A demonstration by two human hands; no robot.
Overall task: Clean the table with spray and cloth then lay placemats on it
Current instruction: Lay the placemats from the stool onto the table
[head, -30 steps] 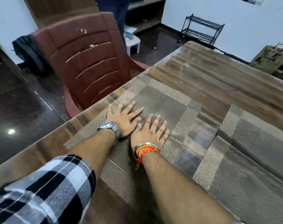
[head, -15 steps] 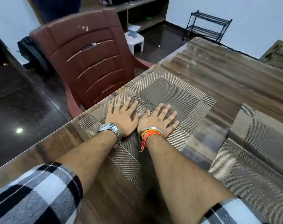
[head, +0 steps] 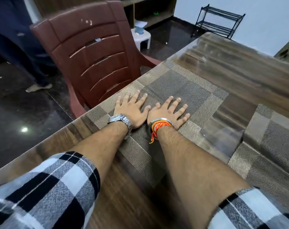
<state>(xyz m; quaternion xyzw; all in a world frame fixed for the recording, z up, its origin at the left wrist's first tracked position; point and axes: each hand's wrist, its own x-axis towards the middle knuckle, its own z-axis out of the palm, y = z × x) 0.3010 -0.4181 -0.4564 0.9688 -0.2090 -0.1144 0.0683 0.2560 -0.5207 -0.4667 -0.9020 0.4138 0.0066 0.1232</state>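
Note:
A woven brown-and-grey placemat [head: 186, 86] lies flat on the glossy wooden table [head: 249, 66], along its left edge. My left hand [head: 132, 109] and my right hand [head: 168, 113] press flat on the mat side by side, fingers spread and straight, thumbs nearly touching. A second placemat [head: 272, 146] of the same weave lies to the right, partly cut off by the frame edge. No spray bottle or cloth shows in the head view.
A brown plastic chair [head: 94, 53] stands against the table's left edge. A person's legs [head: 25, 52] are on the dark floor behind it. A small white stool [head: 140, 36] and a black wire rack [head: 219, 20] stand farther back.
Both hands slid across the mat toward the chair-side edge and spread slightly apart, still pressing flat. The view shifted, and a person's legs came into sight at the left.

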